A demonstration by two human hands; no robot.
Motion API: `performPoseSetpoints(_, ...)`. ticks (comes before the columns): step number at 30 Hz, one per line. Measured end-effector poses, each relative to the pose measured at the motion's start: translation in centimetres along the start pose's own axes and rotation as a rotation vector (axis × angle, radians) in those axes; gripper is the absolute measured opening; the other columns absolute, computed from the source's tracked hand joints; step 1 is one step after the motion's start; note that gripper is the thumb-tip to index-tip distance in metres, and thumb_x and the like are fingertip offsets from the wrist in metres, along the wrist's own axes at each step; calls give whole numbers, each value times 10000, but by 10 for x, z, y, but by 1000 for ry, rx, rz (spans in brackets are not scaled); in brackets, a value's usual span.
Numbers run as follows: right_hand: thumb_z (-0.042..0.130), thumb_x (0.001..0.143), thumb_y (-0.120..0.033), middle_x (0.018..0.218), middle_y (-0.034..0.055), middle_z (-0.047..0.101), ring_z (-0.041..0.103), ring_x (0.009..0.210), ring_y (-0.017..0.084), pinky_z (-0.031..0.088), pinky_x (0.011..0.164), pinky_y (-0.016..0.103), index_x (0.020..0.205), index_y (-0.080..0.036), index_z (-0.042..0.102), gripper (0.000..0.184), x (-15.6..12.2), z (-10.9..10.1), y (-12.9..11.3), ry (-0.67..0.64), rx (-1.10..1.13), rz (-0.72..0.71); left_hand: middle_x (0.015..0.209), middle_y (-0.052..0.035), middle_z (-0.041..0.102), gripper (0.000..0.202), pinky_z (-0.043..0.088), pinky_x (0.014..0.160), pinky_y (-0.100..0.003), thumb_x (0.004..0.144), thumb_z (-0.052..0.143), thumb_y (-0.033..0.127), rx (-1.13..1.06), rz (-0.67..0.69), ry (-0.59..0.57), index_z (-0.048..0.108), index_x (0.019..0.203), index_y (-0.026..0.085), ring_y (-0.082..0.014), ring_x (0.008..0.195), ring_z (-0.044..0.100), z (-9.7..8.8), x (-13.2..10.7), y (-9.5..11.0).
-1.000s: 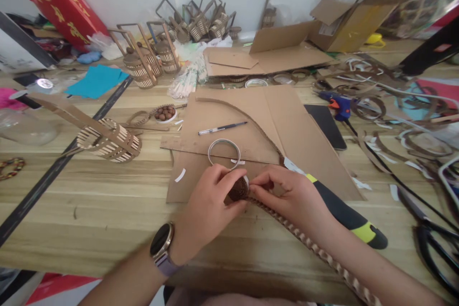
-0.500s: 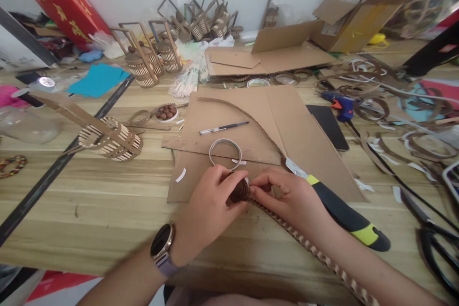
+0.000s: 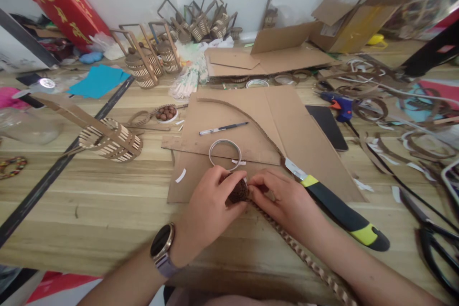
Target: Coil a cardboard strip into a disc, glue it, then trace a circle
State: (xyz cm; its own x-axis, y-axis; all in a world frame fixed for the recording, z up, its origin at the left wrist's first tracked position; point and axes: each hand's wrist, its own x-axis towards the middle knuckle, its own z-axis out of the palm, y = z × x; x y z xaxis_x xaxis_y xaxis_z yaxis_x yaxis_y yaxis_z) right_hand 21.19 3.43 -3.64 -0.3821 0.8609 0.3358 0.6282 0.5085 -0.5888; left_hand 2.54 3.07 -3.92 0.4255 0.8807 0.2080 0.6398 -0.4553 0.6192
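Here was the big cardboard sheet [image 3: 304, 148], spread flat just beyond both hands, and well off past the left hand stood a slatted basket [image 3: 111, 141], all pale-and-brown bands under a tall handle. Next in size, the corrugated strip [image 3: 299, 246]: what a texture, tan ridges and darker grooves rippling along it as it ran from the fingertips, under the right hand and down beside that forearm! A knife [image 3: 339, 208], black and lime-green, lay just outside the right wrist. Now the hands themselves: the left hand [image 3: 211, 205] had its thumb and fingers curled around a coil, while the right hand [image 3: 283, 196] pinched the strip where it met that roll. Just past the left fingers lay a pale ring [image 3: 210, 155]. And smallest, the coil [image 3: 238, 191], round, deep brown, finely ridged, with something white at its edge, mostly covered by the left hand.
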Motion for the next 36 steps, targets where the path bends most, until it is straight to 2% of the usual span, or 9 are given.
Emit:
performPoseSetpoints(5,477,884,-137,728,17,630,621,638,147,474,578,239,800,-206,570,142,1,0,3,6,-19,2,1033,-69,572,494,512,881,-383,771,677,85,-43,-21,1,583,1242,203,-224,979,587,1,1,1)
performPoseSetpoints(11,505,871,-137,836,29,717,667,754,157,498,636,245,879,-219,651,168,3,-8,2,-23,28,3,986,-45,559,506,523,845,-374,761,696,116,-55,-95,9,589,1242,234,-215,923,604,0,3,1)
performPoseSetpoints(18,525,881,-174,732,30,689,607,658,162,462,621,282,842,-196,680,161,0,-3,3,-2,-148,-68,988,-62,562,479,522,828,-397,768,687,133,-18,-132,-28,608,1233,210,-233,916,598,2,3,2)
performPoseSetpoints(23,512,875,-160,664,26,626,539,606,164,414,593,289,745,-180,621,170,-1,-2,3,33,-306,-164,997,-64,571,445,525,830,-401,782,671,139,7,-98,-22,611,1217,216,-235,925,603,4,4,3)
performPoseSetpoints(27,507,859,-140,673,26,616,522,586,158,393,592,288,741,-186,586,148,2,-5,4,13,-318,-176,1036,-76,586,550,522,862,-408,773,688,128,28,-59,-4,530,1297,192,-249,978,598,4,2,3)
performPoseSetpoints(29,508,857,-148,692,25,630,524,581,154,390,607,293,752,-193,582,136,4,-10,9,6,-327,-150,1070,-82,591,625,515,892,-429,744,716,123,56,-55,14,484,1321,184,-270,1029,587,4,1,4)
performPoseSetpoints(32,509,854,-178,691,31,651,539,589,170,392,638,319,745,-202,586,136,9,-28,22,33,-405,-69,1082,-69,592,588,506,918,-448,716,735,115,77,-45,13,508,1250,210,-283,1057,581,5,0,3)
performPoseSetpoints(34,535,837,-205,686,47,656,539,582,184,382,625,334,713,-210,587,134,10,-50,35,104,-491,63,1072,-64,593,541,509,913,-451,712,733,107,73,-58,-4,529,1200,218,-280,1042,588,4,1,3)
performPoseSetpoints(36,610,804,-241,698,73,661,552,598,199,366,587,334,692,-215,600,116,9,-77,49,159,-576,292,1068,-71,597,521,512,903,-458,705,729,95,69,-75,-7,537,1177,204,-283,1030,590,4,1,2)
